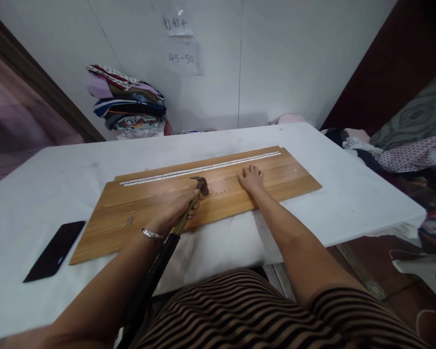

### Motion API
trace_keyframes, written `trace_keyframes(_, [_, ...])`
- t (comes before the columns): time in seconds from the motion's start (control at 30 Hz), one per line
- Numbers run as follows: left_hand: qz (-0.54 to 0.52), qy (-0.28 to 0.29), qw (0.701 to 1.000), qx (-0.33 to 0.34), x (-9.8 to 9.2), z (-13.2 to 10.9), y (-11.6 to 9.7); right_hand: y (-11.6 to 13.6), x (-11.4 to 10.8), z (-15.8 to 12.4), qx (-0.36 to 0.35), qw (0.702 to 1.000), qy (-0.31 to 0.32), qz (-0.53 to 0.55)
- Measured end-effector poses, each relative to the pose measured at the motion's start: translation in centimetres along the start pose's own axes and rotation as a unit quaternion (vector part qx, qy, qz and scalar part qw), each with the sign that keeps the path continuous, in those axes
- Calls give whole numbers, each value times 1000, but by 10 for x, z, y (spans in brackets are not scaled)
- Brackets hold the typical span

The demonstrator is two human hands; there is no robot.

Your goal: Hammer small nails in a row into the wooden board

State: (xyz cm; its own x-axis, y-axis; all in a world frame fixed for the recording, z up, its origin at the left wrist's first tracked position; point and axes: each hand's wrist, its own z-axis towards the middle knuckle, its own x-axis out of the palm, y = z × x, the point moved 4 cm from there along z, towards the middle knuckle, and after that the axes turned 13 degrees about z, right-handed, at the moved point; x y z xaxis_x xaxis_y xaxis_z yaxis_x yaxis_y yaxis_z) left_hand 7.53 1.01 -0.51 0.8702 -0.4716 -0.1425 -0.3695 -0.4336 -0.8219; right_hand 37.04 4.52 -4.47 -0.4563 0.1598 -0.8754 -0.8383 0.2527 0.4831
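Observation:
A claw hammer (202, 186) is in my left hand (181, 207), gripped high on its handle just below the head. The handle's black grip runs back along my forearm. Its head is over a brown wood-grain board (283, 182); whether it touches the surface I cannot tell. To the right of the head runs a short row of small dark dots (221, 191), too small to tell if nail heads or holes. My right hand (252, 179) rests on the board beyond that row, fingers slightly apart and holding nothing. Several loose nails (129, 220) lie on the board's left part.
Two white strips (203, 168) run along the board's far side. A black phone (54, 252) lies left of the board on the white-covered table (18, 208). Folded clothes (129, 99) are stacked by the wall. At right stands a white chair (425, 271).

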Motion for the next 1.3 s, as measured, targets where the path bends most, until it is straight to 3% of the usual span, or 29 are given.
trace_keyframes(0.2, [-5,20,1000,-1,1,-3,-5,1,-1,-1,-1,1000,-5,0])
trace_keyframes(0.43, [4,-5,1000,-19,1,-3,-3,1,-1,-2,2,1000,1,0])
trace_keyframes(1.3, [-9,25,1000,16,-3,5,4,0,-2,-1,3,1000,0,5])
